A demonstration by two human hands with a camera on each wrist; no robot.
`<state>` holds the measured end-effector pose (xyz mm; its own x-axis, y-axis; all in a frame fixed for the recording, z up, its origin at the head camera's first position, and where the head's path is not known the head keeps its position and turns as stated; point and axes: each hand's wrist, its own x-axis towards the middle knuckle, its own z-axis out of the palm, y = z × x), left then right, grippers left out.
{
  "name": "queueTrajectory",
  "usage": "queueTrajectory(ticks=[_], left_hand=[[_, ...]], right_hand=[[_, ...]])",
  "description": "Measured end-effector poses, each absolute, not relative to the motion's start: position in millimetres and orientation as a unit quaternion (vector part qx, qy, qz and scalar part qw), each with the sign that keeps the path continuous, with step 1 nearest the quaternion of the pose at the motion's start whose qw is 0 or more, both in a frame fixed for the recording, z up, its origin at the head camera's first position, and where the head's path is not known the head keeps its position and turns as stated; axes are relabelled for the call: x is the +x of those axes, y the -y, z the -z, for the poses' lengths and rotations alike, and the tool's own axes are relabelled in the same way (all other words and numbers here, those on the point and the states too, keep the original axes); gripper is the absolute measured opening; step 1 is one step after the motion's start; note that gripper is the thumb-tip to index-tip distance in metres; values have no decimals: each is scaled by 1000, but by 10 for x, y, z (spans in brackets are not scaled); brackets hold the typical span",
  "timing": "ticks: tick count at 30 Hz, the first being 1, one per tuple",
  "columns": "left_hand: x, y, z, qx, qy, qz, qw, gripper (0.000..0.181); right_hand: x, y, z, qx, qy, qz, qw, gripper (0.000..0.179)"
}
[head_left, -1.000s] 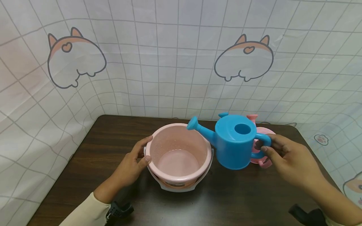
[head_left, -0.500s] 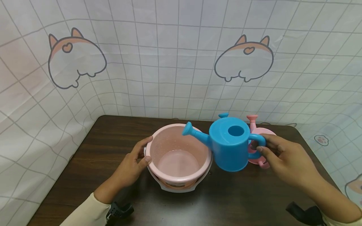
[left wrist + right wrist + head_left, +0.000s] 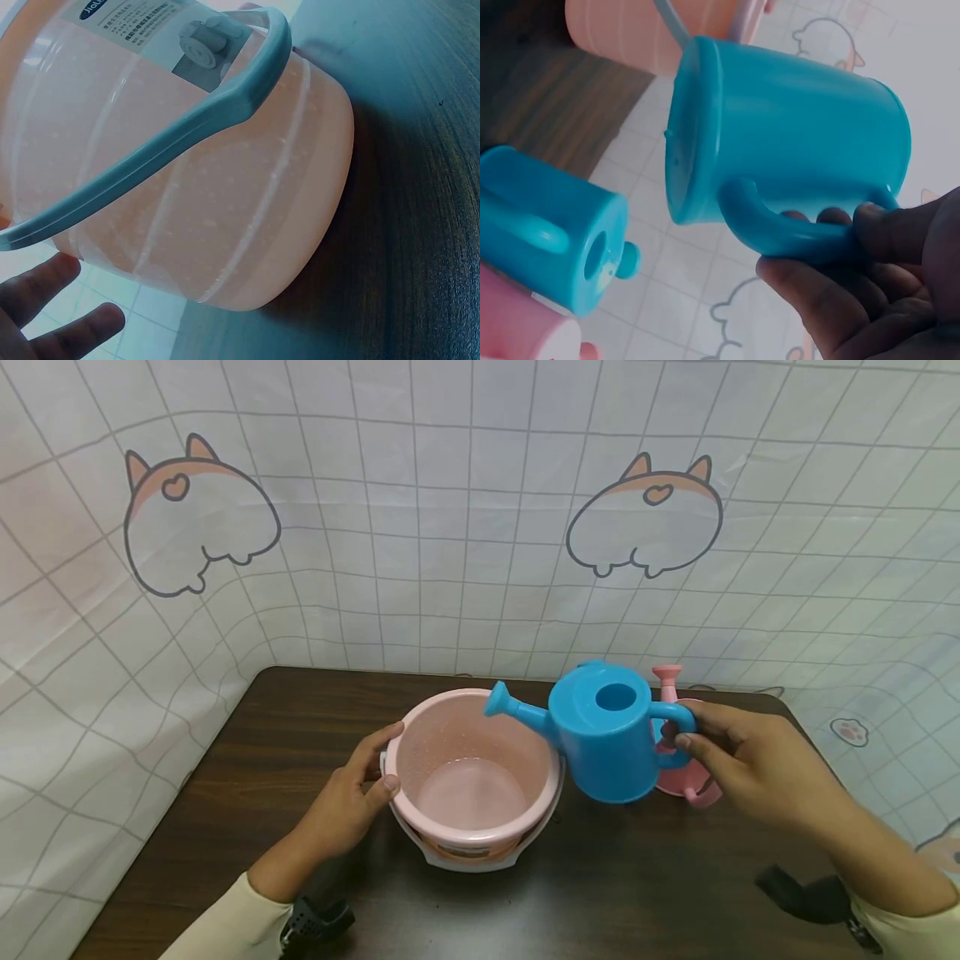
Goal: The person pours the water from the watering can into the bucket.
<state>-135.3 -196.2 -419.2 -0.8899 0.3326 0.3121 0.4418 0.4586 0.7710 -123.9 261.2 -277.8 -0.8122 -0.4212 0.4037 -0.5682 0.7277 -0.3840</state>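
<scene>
My left hand [image 3: 347, 793] holds the left side of a pale pink bucket [image 3: 471, 839], thumb and fingers at the rim. In the left wrist view, two fingers [image 3: 75, 330] extend beside the bucket's wall. The bucket's grey handle [image 3: 187, 135] hangs down. My right hand [image 3: 757, 768] grips the handle of a blue watering can [image 3: 607, 752]. That can is raised, nearly level, its spout over the bucket's right rim. In the right wrist view the fingers and thumb wrap round the can's handle. Whether the bucket holds water is hard to tell.
A second blue watering can [image 3: 555, 225], mostly hidden behind the held one in the head view, stands beside a pink watering can [image 3: 678, 781] at the back right. The dark wooden table [image 3: 600, 893] backs onto a white checked sheet [image 3: 450, 527].
My right hand has carried the blue watering can leftward, bringing its spout further over the bucket, with a slight lift lately. My left hand and the bucket stay put.
</scene>
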Motion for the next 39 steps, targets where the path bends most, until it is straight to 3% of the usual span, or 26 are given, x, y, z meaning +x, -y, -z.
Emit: queueTrajectory(ticks=[12, 39], left_hand=[[-1356, 1968, 4171, -235, 849, 470, 58, 61], [-1349, 1957, 4190, -225, 854, 463, 66, 59]], right_hand=[[-1311, -2612, 2764, 267, 916, -259, 150, 40], [-1302, -2528, 2553, 354, 892, -237, 148, 44]])
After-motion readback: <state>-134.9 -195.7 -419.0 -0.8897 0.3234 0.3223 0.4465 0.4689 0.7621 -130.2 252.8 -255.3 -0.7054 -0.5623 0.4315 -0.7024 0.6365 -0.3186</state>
